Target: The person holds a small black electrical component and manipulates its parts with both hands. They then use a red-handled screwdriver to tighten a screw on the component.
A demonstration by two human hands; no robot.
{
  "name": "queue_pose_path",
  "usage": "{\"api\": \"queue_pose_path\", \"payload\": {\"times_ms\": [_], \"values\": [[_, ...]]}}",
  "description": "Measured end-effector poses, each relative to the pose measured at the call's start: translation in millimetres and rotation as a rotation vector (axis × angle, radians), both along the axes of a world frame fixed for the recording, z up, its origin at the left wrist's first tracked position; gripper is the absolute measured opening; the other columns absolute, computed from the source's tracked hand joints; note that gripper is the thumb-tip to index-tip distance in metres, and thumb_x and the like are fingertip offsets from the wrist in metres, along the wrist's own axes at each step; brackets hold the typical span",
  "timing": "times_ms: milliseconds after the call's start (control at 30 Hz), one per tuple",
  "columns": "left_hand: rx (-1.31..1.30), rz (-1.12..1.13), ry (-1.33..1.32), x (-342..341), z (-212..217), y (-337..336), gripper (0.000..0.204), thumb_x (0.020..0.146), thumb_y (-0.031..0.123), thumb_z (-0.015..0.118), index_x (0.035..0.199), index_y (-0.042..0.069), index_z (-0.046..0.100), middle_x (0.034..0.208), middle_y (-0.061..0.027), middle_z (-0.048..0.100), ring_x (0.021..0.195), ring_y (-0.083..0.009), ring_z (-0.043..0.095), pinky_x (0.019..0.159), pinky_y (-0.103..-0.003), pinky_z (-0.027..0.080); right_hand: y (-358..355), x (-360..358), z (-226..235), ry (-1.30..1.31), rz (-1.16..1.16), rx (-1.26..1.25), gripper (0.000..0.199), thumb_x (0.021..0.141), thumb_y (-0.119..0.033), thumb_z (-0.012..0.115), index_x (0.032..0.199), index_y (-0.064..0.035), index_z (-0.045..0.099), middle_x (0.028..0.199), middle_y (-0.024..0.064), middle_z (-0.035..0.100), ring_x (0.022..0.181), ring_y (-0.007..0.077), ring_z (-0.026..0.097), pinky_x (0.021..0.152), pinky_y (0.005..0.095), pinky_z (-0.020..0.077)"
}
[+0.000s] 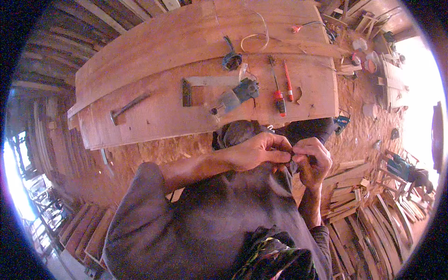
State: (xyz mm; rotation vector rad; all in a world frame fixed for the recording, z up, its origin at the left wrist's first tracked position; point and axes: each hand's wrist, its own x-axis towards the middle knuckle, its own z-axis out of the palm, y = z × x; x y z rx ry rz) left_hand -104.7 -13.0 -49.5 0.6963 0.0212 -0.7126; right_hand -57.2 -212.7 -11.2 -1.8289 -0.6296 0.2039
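Both hands meet at chest height: left hand and right hand pinch one small dark item between their fingertips, well below the bench holding hammer and screwdrivers.

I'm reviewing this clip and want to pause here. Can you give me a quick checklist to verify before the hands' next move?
1. Left hand and right hand meet, fingertips together: ok.
2. What they pinch: too small, cannot tell.
3. Hammer lies flat on the plank: ok.
4. Screwdrivers within view on plank: ok.
5. Power tool near the plank's front edge, cord loose: cannot tell if stable.
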Motion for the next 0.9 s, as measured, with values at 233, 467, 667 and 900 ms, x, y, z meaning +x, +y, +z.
{"api": "queue_pose_path", "payload": {"times_ms": [233, 467, 667, 900], "values": [[0.290, 0.149, -0.005, -3, -2, -1, 0.020, 0.097, 0.011, 0.068, 0.113, 0.000, 0.064, 0.096, -0.0031, 0.069, 0.086, -0.0107, 0.064, 0.077, -0.027, 0.053, 11, -12, 6, -0.068, -0.035, -0.237, 0.042, 0.075, -0.018, 0.086, 0.112, -0.0046, 0.071, 0.108, 0.0156, 0.070, 0.094, 0.0302, 0.071, 0.081, 0.0377, 0.0576], [0.291, 0.242, 0.109, -10, -16, -12, 0.021, 0.098, 0.012, 0.065, 0.116, 0.001, 0.064, 0.100, -0.0043, 0.069, 0.091, -0.0134, 0.064, 0.083, -0.032, 0.053, 17, -22, -17, -0.086, -0.172, -0.232, 0.040, 0.078, -0.010, 0.084, 0.113, -0.0044, 0.066, 0.110, 0.0161, 0.071, 0.094, 0.0265, 0.071, 0.079, 0.0348, 0.0583], [0.445, 0.225, 0.080, -2, 1, -8, 0.018, 0.098, 0.011, 0.064, 0.113, 0.001, 0.065, 0.097, -0.0043, 0.069, 0.091, -0.0135, 0.064, 0.082, -0.031, 0.053, 15, -25, -38, -0.154, -0.201, -0.137, 0.039, 0.079, -0.012, 0.084, 0.112, -0.0060, 0.063, 0.111, 0.0164, 0.071, 0.097, 0.0299, 0.071, 0.082, 0.0375, 0.0585], [0.319, 0.151, -0.032, -9, -21, -13, 0.018, 0.098, 0.013, 0.065, 0.111, 0.000, 0.065, 0.089, -0.0007, 0.066, 0.083, -0.0090, 0.060, 0.076, -0.028, 0.050, -2, -4, -26, 0.112, 0.062, -0.057, 0.046, 0.089, -0.044, 0.074, 0.112, -0.0051, 0.071, 0.112, 0.0162, 0.068, 0.107, 0.0314, 0.065, 0.092, 0.0421, 0.0521]]}}
